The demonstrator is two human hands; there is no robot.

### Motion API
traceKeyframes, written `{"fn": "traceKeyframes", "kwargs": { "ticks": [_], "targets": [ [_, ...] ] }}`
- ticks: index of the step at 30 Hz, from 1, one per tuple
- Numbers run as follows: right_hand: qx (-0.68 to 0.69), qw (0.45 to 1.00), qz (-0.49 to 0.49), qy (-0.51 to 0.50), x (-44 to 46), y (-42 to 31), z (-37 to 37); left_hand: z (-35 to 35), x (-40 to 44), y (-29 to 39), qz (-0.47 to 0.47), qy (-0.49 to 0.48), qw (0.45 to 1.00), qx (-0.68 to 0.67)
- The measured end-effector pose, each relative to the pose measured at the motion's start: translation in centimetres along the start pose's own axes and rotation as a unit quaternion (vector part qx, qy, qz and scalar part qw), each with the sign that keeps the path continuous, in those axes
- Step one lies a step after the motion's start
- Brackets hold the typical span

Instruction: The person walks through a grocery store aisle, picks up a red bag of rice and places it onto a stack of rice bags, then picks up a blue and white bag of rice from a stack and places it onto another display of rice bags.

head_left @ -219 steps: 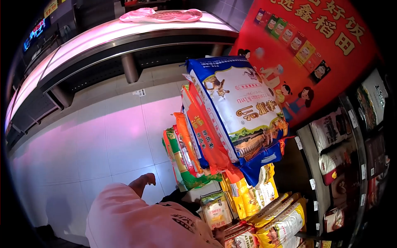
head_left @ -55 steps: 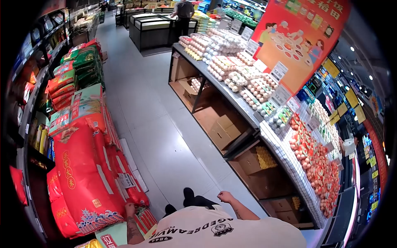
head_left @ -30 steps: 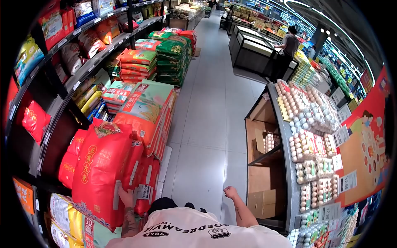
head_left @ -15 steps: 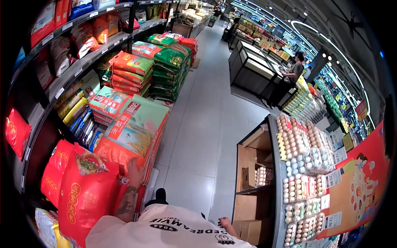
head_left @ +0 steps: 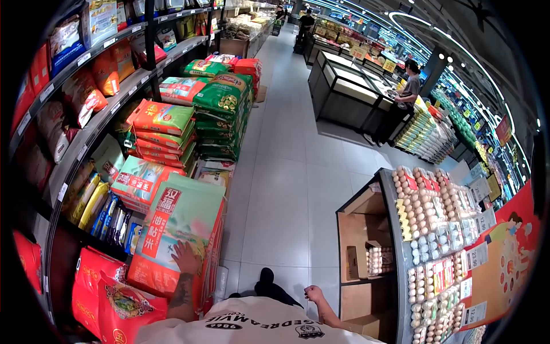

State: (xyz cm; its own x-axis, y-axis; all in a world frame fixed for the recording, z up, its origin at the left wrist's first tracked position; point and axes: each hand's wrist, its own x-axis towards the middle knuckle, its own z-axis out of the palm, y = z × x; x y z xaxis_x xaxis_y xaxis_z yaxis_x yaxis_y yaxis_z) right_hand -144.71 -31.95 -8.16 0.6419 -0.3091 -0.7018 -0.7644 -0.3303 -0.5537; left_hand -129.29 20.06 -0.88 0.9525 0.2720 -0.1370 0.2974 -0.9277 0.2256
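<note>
Green-and-orange rice bag [head_left: 177, 223] now lies under the left hand [head_left: 186, 258].

One second ago this hand is at the side of the red bag [head_left: 129, 304]; now it rests on the near part of the rice bag's top with the fingers spread apart, so this is a flat touch and not a grip. The right hand [head_left: 313, 293] is held away over the floor [head_left: 281, 206]; whether its fingers close fully, I cannot tell. At left, the shelf [head_left: 98, 131] limits the room. At right, the edge of the table [head_left: 402, 252] with eggs [head_left: 427, 215] stands well apart, and between them the floor gives space toward the far side.
</note>
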Motion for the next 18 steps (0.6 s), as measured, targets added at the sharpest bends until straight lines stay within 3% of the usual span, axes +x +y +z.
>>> {"fn": "traceKeyframes", "kwargs": {
  "ticks": [5, 9, 13, 18],
  "targets": [
    [-0.044, 0.996, 0.056, -0.050, 8.5, -4.0, -3.2, 0.9, 1.8, 1.0, -0.033, 0.028, 0.999, 0.018],
    [-0.102, 0.993, 0.008, -0.061, 14.2, -9.7, -6.5, 0.1, 4.7, 2.9, -0.112, 0.004, 0.993, 0.022],
    [-0.129, 0.985, -0.108, -0.040, 20.4, -15.8, -9.9, -0.7, 8.1, 6.9, -0.173, -0.008, 0.985, 0.001],
    [-0.141, 0.981, -0.134, -0.001, 26.0, -22.1, -13.1, 0.6, 12.2, 9.6, -0.201, -0.015, 0.979, -0.028]
  ]
}}
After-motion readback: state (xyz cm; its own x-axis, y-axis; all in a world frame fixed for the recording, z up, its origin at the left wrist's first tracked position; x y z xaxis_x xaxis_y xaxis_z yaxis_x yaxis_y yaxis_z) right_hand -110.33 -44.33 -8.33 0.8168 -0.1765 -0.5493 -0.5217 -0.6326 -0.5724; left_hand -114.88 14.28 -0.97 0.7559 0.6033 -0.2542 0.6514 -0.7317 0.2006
